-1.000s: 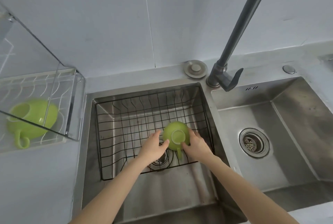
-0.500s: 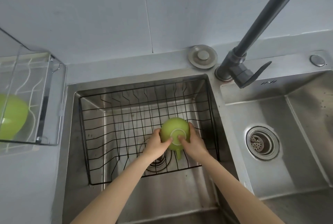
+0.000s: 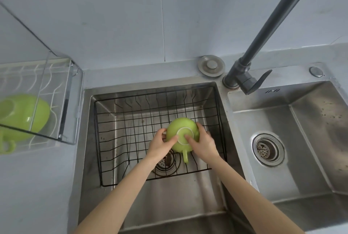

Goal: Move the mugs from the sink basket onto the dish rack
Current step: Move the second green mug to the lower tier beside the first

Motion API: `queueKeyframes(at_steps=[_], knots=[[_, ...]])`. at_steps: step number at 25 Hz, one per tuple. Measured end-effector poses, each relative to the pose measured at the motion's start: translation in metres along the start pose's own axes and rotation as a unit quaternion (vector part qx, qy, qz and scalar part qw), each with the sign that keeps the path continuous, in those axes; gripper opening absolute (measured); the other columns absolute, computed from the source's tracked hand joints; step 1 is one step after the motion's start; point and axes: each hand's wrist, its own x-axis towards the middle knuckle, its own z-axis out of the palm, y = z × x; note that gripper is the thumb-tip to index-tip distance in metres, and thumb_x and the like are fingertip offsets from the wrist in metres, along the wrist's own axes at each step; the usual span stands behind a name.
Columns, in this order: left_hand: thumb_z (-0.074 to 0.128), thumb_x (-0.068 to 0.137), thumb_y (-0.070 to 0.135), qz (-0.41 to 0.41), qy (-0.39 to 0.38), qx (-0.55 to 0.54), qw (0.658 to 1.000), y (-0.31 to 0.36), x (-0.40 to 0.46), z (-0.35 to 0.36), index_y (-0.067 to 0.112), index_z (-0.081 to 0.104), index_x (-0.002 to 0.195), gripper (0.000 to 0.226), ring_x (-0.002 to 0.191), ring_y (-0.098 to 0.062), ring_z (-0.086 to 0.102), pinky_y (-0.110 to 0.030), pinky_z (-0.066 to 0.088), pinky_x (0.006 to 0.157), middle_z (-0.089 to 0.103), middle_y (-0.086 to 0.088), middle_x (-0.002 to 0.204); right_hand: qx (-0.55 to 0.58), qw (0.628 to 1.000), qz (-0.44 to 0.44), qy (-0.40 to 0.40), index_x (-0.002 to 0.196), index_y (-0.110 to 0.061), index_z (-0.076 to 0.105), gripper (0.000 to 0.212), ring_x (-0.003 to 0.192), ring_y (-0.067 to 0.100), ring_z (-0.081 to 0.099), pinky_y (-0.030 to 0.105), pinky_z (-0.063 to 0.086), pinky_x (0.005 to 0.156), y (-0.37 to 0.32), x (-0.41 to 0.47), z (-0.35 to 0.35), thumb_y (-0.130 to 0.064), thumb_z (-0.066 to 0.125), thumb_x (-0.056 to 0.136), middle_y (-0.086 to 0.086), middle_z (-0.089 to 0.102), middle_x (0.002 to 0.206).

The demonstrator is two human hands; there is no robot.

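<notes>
We see a pale grey-blue tiled wall (image 3: 116, 17) with one vertical grout line, above a matching grey countertop (image 3: 33, 186). A double stainless sink (image 3: 293, 158) is set into it, its right basin holding a round drain (image 3: 268, 149). A dark faucet (image 3: 263, 32) slants up to the right. Light is soft and even.

Both forearms are bare, with no sleeves visible.

Both hands close tighter on green mug (image 3: 182, 135) versus 1.0 s ago: left hand (image 3: 160, 144) thumb and right hand (image 3: 204, 144) thumb now over its upturned base.
</notes>
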Motion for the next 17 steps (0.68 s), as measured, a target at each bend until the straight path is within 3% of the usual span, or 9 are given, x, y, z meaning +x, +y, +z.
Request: queueKeyframes(at_steps=[3,6,10,13,15,17], knots=[[0.062,0.082,0.032,0.022,0.005,-0.028,0.999,0.003,-0.024,-0.016,0.014,0.043,0.125,0.051,0.094,-0.013,0.051,-0.019,0.040,0.072,0.052,0.002,0.103,-0.005,1.000,-0.012,0.001,0.142,-0.020,0.024,0.068,0.123,0.033,0.042,0.037,0.036,0.101,-0.015,-0.022,-0.003,-0.037,0.057,0.086,0.019,0.042,0.132],[0.062,0.082,0.029,0.031,0.007,-0.051,0.998,-0.003,-0.051,-0.029,0.012,0.043,0.126,0.050,0.092,-0.014,0.054,-0.025,0.043,0.080,0.055,-0.001,0.101,-0.014,1.000,-0.024,-0.009,0.140,-0.022,0.026,0.066,0.120,0.031,0.044,0.032,0.037,0.096,-0.027,-0.045,0.000,-0.040,0.057,0.085,0.017,0.042,0.130],[0.064,0.081,0.023,0.059,0.010,-0.083,0.995,-0.017,-0.093,-0.052,0.016,0.043,0.126,0.050,0.101,-0.020,0.057,-0.036,0.046,0.095,0.057,-0.006,0.114,-0.020,0.998,-0.054,-0.005,0.139,-0.024,0.030,0.068,0.116,0.027,0.045,0.026,0.034,0.087,-0.042,-0.080,0.007,-0.042,0.061,0.081,0.014,0.043,0.128],[0.064,0.081,0.017,0.081,0.017,-0.087,0.993,-0.030,-0.119,-0.066,0.018,0.040,0.131,0.056,0.099,-0.021,0.061,-0.040,0.046,0.099,0.054,-0.003,0.117,-0.029,0.997,-0.078,-0.001,0.138,-0.027,0.031,0.068,0.097,0.020,0.046,0.025,0.035,0.083,-0.051,-0.103,0.015,-0.045,0.061,0.080,0.013,0.044,0.126],[0.064,0.081,0.013,0.107,0.013,-0.091,0.990,-0.039,-0.131,-0.074,0.017,0.039,0.132,0.057,0.090,-0.016,0.062,-0.028,0.052,0.087,0.052,-0.001,0.115,-0.036,0.996,-0.085,-0.001,0.139,-0.027,0.029,0.068,0.094,0.018,0.043,0.024,0.034,0.082,-0.056,-0.114,0.022,-0.047,0.059,0.081,0.013,0.043,0.127],[0.064,0.080,0.010,0.130,0.010,-0.085,0.988,-0.048,-0.142,-0.082,0.017,0.037,0.132,0.059,0.080,-0.005,0.060,-0.009,0.051,0.065,0.050,0.002,0.113,-0.037,0.995,-0.088,-0.006,0.139,-0.027,0.028,0.067,0.105,0.023,0.045,0.025,0.032,0.083,-0.060,-0.125,0.030,-0.048,0.057,0.082,0.013,0.042,0.129]])
